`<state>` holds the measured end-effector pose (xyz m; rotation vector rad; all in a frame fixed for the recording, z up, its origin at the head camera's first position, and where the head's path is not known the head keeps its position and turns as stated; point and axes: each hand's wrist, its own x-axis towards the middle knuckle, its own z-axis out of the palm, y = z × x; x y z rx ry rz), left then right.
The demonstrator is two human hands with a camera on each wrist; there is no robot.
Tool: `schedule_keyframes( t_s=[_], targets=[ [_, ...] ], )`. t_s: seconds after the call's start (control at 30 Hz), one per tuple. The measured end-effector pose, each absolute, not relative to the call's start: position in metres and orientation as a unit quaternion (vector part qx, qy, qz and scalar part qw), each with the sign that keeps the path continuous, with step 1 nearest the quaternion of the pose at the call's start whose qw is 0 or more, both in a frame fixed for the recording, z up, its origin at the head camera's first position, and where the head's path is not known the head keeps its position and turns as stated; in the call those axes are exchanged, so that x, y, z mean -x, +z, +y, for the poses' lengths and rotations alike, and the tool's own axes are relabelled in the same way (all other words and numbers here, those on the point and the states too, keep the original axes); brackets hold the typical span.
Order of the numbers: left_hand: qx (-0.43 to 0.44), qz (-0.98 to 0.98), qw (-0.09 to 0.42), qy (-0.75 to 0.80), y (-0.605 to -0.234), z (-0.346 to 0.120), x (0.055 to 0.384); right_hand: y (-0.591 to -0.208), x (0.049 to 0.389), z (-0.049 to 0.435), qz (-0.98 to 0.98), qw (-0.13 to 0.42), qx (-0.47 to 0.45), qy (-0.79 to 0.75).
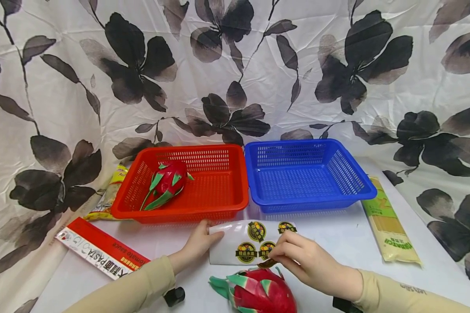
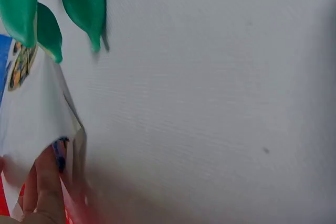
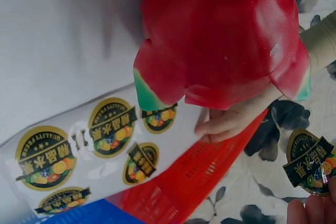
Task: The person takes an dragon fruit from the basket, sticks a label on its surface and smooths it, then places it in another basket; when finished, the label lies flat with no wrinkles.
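A white sheet of round black-and-gold fruit stickers (image 1: 229, 243) lies in front of the baskets in the head view. My left hand (image 1: 193, 245) pinches its left edge, fingers (image 2: 47, 182) behind it and thumb in front. With its fingertips my right hand (image 1: 307, 261) holds one round sticker (image 3: 311, 163), off the sheet in the right wrist view. Just below the sheet lies a red dragon fruit (image 1: 264, 291) with green-tipped scales, apart from both hands. A second dragon fruit (image 1: 168, 180) sits inside the red basket (image 1: 211, 213).
A blue basket (image 1: 309, 204) stands right of the red one. On the left are a red-and-white pasta box (image 1: 102, 248) and a yellow bag (image 1: 107, 198). A noodle pack (image 1: 391, 226) lies at the right. Floral cloth (image 1: 227, 78) hangs behind.
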<state>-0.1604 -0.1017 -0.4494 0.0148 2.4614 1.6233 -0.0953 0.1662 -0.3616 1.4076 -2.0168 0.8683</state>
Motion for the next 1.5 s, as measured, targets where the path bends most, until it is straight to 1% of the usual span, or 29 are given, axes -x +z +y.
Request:
schedule_keyframes(
  t_s=[0.13,0.37,0.53,0.8,0.9,0.97,1.03,1.13,1.2,1.27,1.43,1.5],
  targets=[
    [-0.009,0.847,0.097,0.522,-0.453,-0.105,0.162,-0.363,0.094,0.166,-0.748,0.256,-0.520,0.323],
    [-0.044,0.909,0.041,0.413,-0.458,-0.108,0.167,-0.365,0.093,0.166,-0.746,0.253,-0.525,0.322],
    [-0.063,0.920,0.030,0.385,-0.460,-0.111,0.166,-0.365,0.092,0.166,-0.746,0.250,-0.526,0.323],
    [-0.063,0.944,0.022,0.322,-0.459,-0.111,0.167,-0.366,0.091,0.166,-0.744,0.253,-0.531,0.316],
    [-0.066,0.949,0.001,0.309,-0.456,-0.110,0.166,-0.367,0.091,0.166,-0.743,0.254,-0.533,0.316],
    [-0.073,0.950,-0.022,0.302,-0.452,-0.109,0.165,-0.367,0.091,0.166,-0.742,0.255,-0.534,0.315],
    [-0.087,0.947,-0.041,0.308,-0.447,-0.107,0.163,-0.366,0.091,0.166,-0.742,0.255,-0.534,0.315],
    [-0.123,0.933,-0.055,0.333,-0.438,-0.102,0.158,-0.366,0.091,0.166,-0.742,0.254,-0.535,0.316],
    [-0.160,0.920,-0.048,0.355,-0.432,-0.099,0.153,-0.366,0.091,0.166,-0.742,0.252,-0.534,0.317],
    [-0.212,0.904,-0.031,0.369,-0.428,-0.096,0.148,-0.367,0.090,0.166,-0.742,0.251,-0.534,0.318],
    [-0.361,0.871,0.051,0.330,-0.422,-0.091,0.135,-0.367,0.089,0.166,-0.744,0.246,-0.533,0.319],
    [-0.409,0.863,0.065,0.290,-0.421,-0.089,0.130,-0.367,0.089,0.165,-0.745,0.245,-0.532,0.319]
  ],
)
